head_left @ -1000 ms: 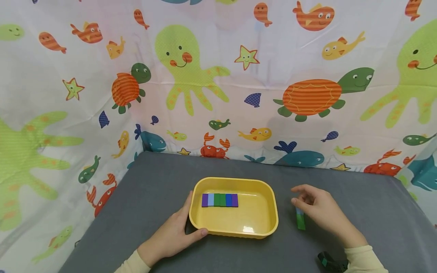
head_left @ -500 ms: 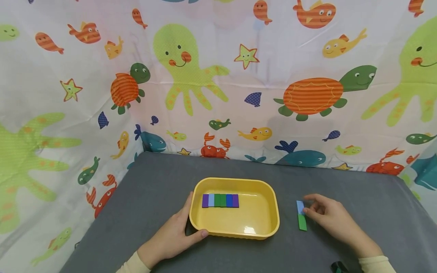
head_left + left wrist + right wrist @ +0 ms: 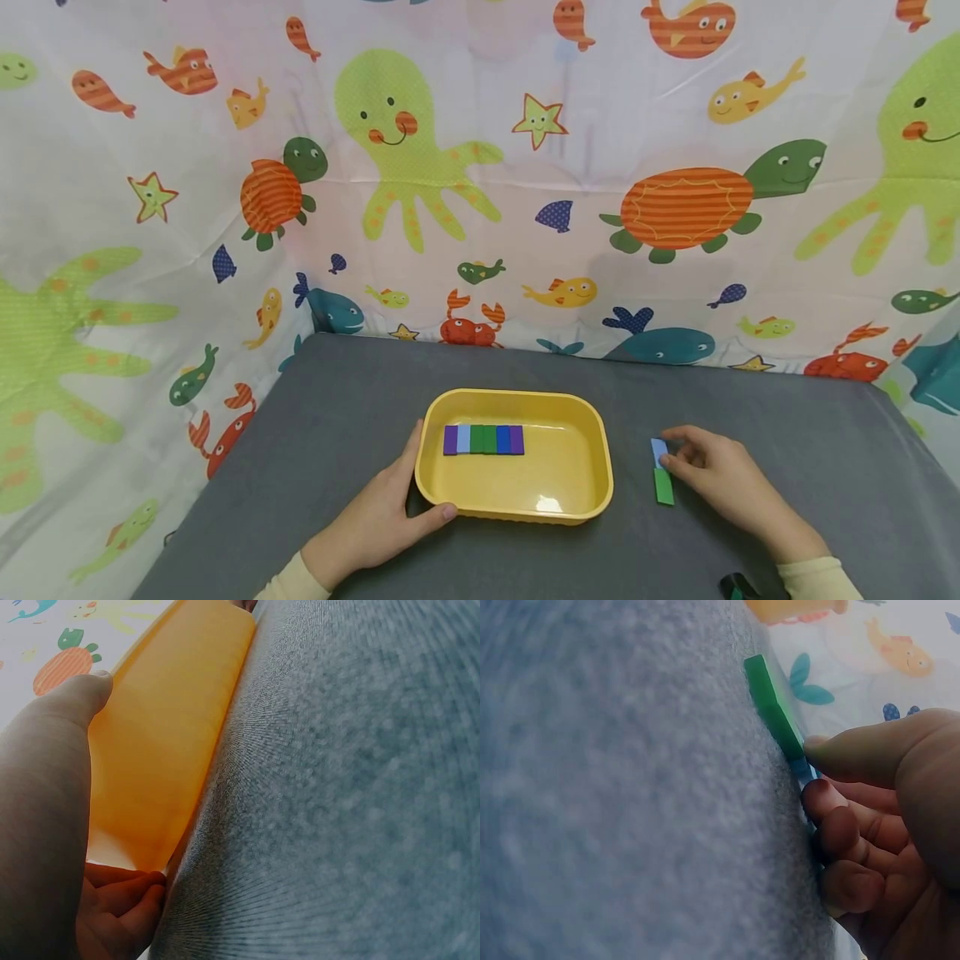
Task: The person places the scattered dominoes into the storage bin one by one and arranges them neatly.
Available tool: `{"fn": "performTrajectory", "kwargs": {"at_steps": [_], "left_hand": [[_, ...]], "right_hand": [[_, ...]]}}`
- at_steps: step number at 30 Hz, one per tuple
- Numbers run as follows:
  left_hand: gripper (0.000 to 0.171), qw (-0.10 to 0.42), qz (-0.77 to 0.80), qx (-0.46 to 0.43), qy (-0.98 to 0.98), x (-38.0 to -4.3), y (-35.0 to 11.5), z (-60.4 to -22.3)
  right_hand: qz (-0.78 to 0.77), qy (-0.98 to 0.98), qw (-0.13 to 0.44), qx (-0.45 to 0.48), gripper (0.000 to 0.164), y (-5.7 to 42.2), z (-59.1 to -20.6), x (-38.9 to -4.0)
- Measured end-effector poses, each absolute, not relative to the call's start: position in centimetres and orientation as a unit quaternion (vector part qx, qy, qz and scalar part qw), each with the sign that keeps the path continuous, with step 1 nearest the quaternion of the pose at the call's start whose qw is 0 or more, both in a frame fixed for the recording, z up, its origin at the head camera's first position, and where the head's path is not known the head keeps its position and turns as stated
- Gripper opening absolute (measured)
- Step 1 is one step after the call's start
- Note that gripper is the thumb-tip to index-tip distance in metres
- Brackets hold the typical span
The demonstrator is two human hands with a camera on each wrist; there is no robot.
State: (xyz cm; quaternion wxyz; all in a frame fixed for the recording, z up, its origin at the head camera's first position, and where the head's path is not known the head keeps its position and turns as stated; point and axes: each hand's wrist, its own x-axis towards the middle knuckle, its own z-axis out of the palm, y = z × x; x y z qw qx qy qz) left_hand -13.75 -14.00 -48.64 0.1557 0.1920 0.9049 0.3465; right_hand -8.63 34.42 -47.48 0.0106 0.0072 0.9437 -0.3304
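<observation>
My left hand [image 3: 382, 508] grips the left end of a yellow plastic tray [image 3: 592, 500], thumb on the near rim and fingers along the side wall. In the left wrist view the curled fingers [image 3: 124, 900] press round the tray's corner. Inside the tray lies a row of small purple, light blue, green and dark blue tiles [image 3: 483, 440]. To the tray's right, a light blue tile [image 3: 659, 452] and a green tile [image 3: 663, 487] lie end to end on the table. My right hand [image 3: 720, 475] pinches the light blue tile between thumb and index finger, its other fingers curled beneath.
The grey cloth-covered table [image 3: 547, 567] spreads around the tray. A white curtain [image 3: 480, 167] printed with sea animals hangs behind and at the sides. A black strap-like object [image 3: 738, 586] shows by the right sleeve [image 3: 817, 578].
The right hand has shifted right and slightly down from over the tiles, so the light blue one now shows. The left hand and tray stay in place.
</observation>
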Motion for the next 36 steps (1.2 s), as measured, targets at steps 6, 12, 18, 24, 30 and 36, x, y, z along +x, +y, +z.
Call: {"fn": "performTrajectory", "kwargs": {"at_steps": [6, 12, 18, 24, 30, 36], "left_hand": [[0.124, 0.153, 0.348, 0.196, 0.904, -13.8, -14.0, -48.8], [0.125, 0.151, 0.349, 0.206, 0.902, -13.7, -14.0, -48.8], [0.124, 0.148, 0.349, 0.206, 0.902, -13.7, -14.1, -48.8], [0.124, 0.148, 0.348, 0.204, 0.903, -13.6, -14.1, -48.8], [0.126, 0.150, 0.351, 0.201, 0.902, -13.6, -14.1, -48.7], [0.126, 0.151, 0.348, 0.200, 0.903, -13.7, -14.0, -48.7]], "right_hand": [[-0.318, 0.948, 0.013, 0.010, 0.037, 35.0, -47.4, -8.6], [-0.312, 0.949, 0.041, 0.027, 0.043, 35.4, -47.1, -8.7], [-0.303, 0.951, 0.065, 0.011, 0.041, 35.8, -46.8, -8.9], [-0.338, 0.936, 0.095, 0.009, 0.041, 36.0, -46.5, -8.6], [-0.381, 0.918, 0.112, 0.012, 0.055, 36.4, -46.4, -8.4], [-0.393, 0.911, 0.120, 0.022, 0.059, 36.4, -46.6, -8.3]]}}
